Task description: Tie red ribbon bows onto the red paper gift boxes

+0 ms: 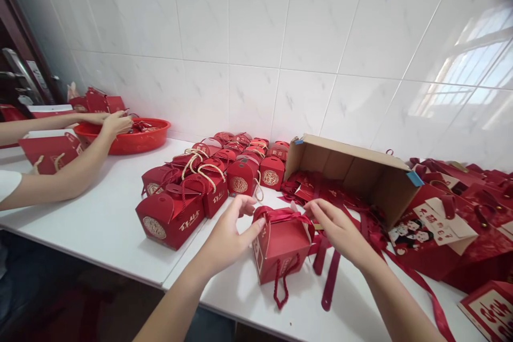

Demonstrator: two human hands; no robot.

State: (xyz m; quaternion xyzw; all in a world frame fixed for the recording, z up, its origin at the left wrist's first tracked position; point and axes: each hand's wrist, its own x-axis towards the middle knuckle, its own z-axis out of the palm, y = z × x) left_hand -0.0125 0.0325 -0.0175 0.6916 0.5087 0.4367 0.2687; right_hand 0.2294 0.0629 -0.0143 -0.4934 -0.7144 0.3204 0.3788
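A small red gift box [280, 251] with a red ribbon across its top and a cord handle hanging down stands near the table's front edge. My left hand [230, 232] rests against the box's left side, its fingers pinching the ribbon end at the top left. My right hand [339, 230] is at the box's right top corner, fingers curled on the ribbon there. Loose red ribbons [331, 278] lie just under my right wrist.
Several finished red boxes [200, 181] crowd the table behind and to the left. A cardboard carton [360, 171] lies on its side with ribbons inside. Red paper bags [449, 230] pile at right. Another person's arms [72, 171] reach toward a red basin [128, 139] at far left.
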